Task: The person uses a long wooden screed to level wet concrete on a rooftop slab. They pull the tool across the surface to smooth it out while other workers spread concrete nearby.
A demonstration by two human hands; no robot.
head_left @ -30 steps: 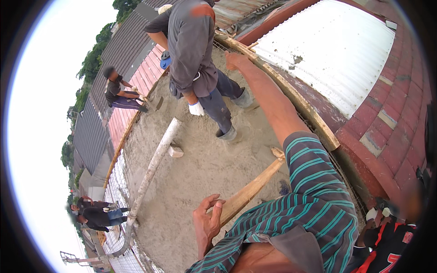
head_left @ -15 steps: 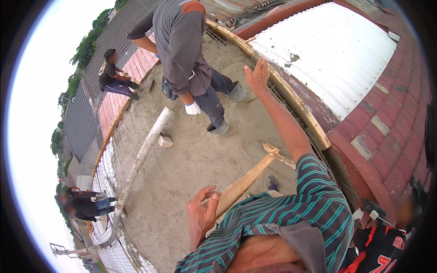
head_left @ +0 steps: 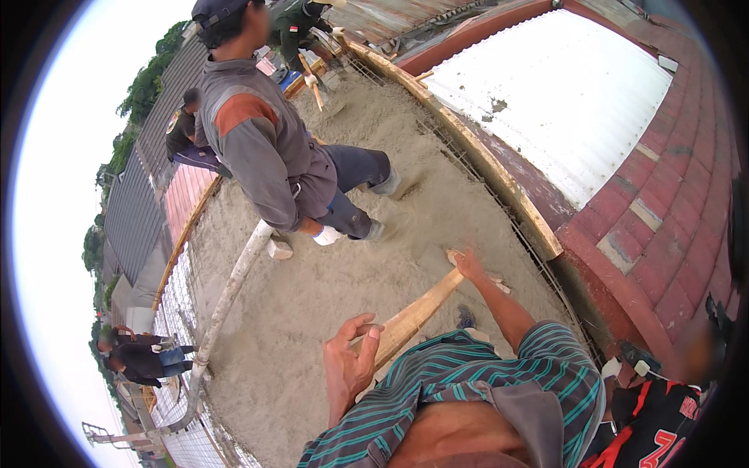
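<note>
Gripping the far end of the wooden board (head_left: 417, 318), the right hand (head_left: 470, 267) wraps its fingers over the wood; the left hand (head_left: 351, 365) curls its fingers at the near end, whether grasping I can't tell. Below the 2 hands' fingers, wet concrete (head_left: 281, 343) fills the timber form (head_left: 507, 186); leftward stretches 1 pale pipe (head_left: 232, 292).

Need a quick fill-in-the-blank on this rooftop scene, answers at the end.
1. The camera wearer's ____ hand is at the far end of the wooden board.
2. In the picture, the long pale pipe runs on the ____ side of the small pale block.
3. The visible glove of the co-worker in the grey jacket is coloured ____.
4. The roof tiles at the picture's right are mostly ____.

Missing words: right; left; white; red.
</note>
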